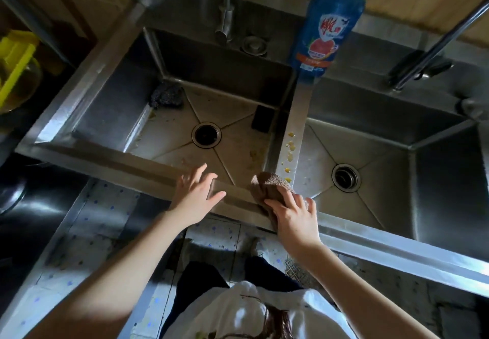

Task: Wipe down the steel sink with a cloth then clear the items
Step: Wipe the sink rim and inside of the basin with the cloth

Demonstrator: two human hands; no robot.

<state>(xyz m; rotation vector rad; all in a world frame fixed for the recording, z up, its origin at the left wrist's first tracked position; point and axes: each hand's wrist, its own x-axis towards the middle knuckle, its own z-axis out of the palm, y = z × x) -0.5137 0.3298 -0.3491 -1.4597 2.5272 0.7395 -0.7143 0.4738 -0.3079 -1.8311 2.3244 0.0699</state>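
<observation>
Far left there's some yellow plastic thing (16,66) sitting on a dim shelf, can't really tell what it is. Then the steel sink (87,92), a double-basin one. The left basin has a dark scouring pad (166,95) tucked in its back left corner, a round drain (206,134) in the middle, a black sponge (262,118) leaning against the right wall, and a few yellowish smears on the floor of it. The left hand (194,198) is resting flat on the front rim with fingers spread, not gripping anything. A tap (225,7) hangs over the back of that basin. On the divider between basins there's a trail of yellow drips (290,150), and right at its front end the right hand (293,219) is pressing down on a brown cloth (272,185), fingers splayed over it, cloth bunched where divider meets front rim. A blue dish soap bottle (330,23) stands at the back of the divider. The right basin has its own drain (345,178), with a second tap (436,44) angled in from the right.
</observation>
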